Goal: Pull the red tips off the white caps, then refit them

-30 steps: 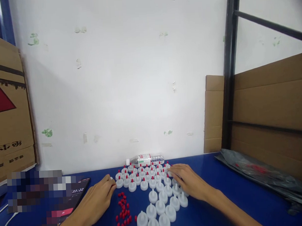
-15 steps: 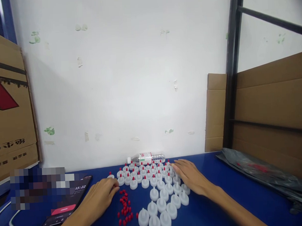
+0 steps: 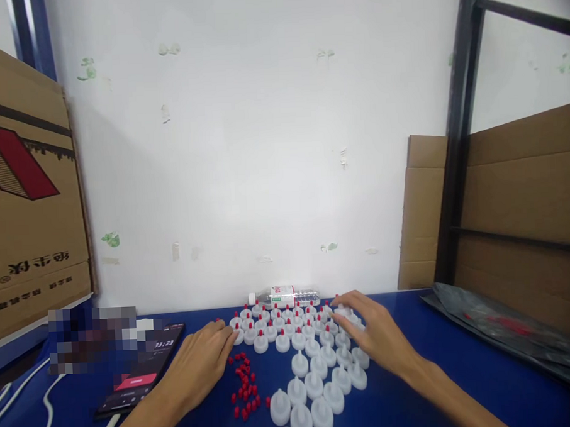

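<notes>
On the blue table (image 3: 416, 396), rows of white nozzle caps with red tips (image 3: 280, 324) stand at the back. Bare white caps (image 3: 311, 388) stand nearer to me. A loose pile of small red tips (image 3: 243, 385) lies left of them. My left hand (image 3: 197, 365) rests palm down, its fingertips touching the left end of the tipped rows, and I see nothing in it. My right hand (image 3: 375, 335) reaches over the right end of the rows, with thumb and fingers closed on a white cap (image 3: 342, 312).
A clear water bottle (image 3: 283, 296) lies against the white wall. A phone (image 3: 143, 371) with a running timer and white cables (image 3: 19, 395) lie at left, below a cardboard box (image 3: 24, 206). A black plastic bag (image 3: 507, 329), cardboard sheets (image 3: 525, 197) and a dark metal post (image 3: 456, 137) stand at right.
The view has shifted, so everything sits further right. My right hand moved back along the rows and closed on a cap. My left hand stays by the rows' left end.
</notes>
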Tool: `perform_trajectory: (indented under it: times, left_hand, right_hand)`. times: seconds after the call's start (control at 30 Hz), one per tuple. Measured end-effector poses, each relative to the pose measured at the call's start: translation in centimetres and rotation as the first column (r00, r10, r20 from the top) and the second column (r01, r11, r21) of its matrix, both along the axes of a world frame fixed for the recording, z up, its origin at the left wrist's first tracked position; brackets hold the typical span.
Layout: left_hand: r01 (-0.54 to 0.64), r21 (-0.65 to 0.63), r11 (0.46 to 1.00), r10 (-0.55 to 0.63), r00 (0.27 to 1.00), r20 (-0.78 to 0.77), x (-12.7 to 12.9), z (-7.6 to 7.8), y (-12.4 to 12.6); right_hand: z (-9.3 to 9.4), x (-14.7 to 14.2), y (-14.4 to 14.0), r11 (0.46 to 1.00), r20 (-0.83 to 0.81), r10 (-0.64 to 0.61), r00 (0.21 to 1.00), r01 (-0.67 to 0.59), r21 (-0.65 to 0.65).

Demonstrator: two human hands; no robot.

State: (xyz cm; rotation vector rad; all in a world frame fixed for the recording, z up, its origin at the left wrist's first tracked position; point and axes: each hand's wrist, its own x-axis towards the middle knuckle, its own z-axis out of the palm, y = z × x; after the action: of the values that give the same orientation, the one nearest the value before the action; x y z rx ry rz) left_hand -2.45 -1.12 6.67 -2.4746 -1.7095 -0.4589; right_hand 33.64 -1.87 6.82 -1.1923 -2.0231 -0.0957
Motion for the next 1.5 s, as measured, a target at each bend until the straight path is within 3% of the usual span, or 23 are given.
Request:
perform_trajectory:
  times: [0.17, 0.27, 0.37, 0.5, 0.57, 0.6, 0.63, 0.73, 0.8, 0.9, 1.03, 1.23, 1.5]
  left_hand:
    - [0.231, 0.097, 0.968, -0.246, 0.948, 0.204, 2.3, 0.6, -2.8]
    - [0.389, 0.061, 0.919, -0.392, 0.890, 0.233, 3.7, 0.1, -4.3]
    - [0.447, 0.069, 0.892, -0.451, 0.869, 0.206, 4.2, -0.3, -4.6]
    - [0.403, 0.100, 0.910, -0.416, 0.884, 0.212, 3.9, -0.6, -3.9]
    - [0.355, 0.089, 0.931, -0.366, 0.891, 0.268, 3.5, -0.7, -3.4]
    - [0.325, 0.079, 0.943, -0.333, 0.896, 0.295, 3.3, -0.8, -3.2]
    - [0.289, 0.066, 0.955, -0.295, 0.904, 0.311, 3.0, -0.8, -2.9]
    - [0.164, 0.059, 0.985, -0.174, 0.946, 0.275, 2.4, -0.7, -2.2]
    - [0.083, 0.063, 0.995, -0.096, 0.967, 0.237, 2.1, -0.5, -1.8]
    - [-0.012, 0.060, 0.998, 0.002, 0.986, 0.169, 1.9, -0.3, -1.3]
    - [-0.069, 0.058, 0.996, 0.066, 0.997, 0.049, 1.5, -0.6, -0.7]
    - [-0.088, 0.007, 0.996, 0.088, 0.996, -0.022, 0.6, -1.1, 0.4]
    - [-0.137, -0.020, 0.990, 0.134, 0.983, -0.128, 0.2, -0.8, 0.4]
  right_hand:
    - [0.2, -5.2, -3.4, 0.954, 0.173, 0.290, 0.941, -0.298, 0.024]
    - [1.0, -8.1, -4.3, 0.896, 0.323, 0.409, 0.853, -0.443, 0.037]
    - [1.3, -9.9, -4.1, 0.850, 0.499, 0.425, 0.755, -0.522, 0.067]
    - [0.8, -9.6, -2.5, 0.811, 0.573, 0.382, 0.725, -0.560, 0.167]
    - [0.7, -8.1, -1.2, 0.815, 0.577, 0.332, 0.746, -0.534, 0.223]
    - [0.7, -7.0, -0.4, 0.844, 0.540, 0.316, 0.780, -0.491, 0.216]
    - [0.8, -5.8, 0.4, 0.908, 0.454, 0.258, 0.853, -0.374, 0.188]
    - [0.6, -2.2, 2.7, 0.980, 0.318, 0.058, 0.946, -0.115, 0.164]
    - [0.1, -0.4, 4.0, 0.992, 0.279, -0.057, 0.958, 0.022, 0.125]
    - [-1.0, 0.8, 5.2, 0.991, 0.305, -0.136, 0.943, 0.125, 0.058]
    - [-1.8, 1.0, 5.6, 0.987, 0.372, -0.148, 0.917, 0.162, -0.005]
    - [-0.7, 0.8, 5.0, 0.987, 0.357, -0.134, 0.924, 0.156, -0.036]
    - [-0.2, -0.4, 3.9, 0.997, 0.281, 0.022, 0.959, 0.002, -0.083]
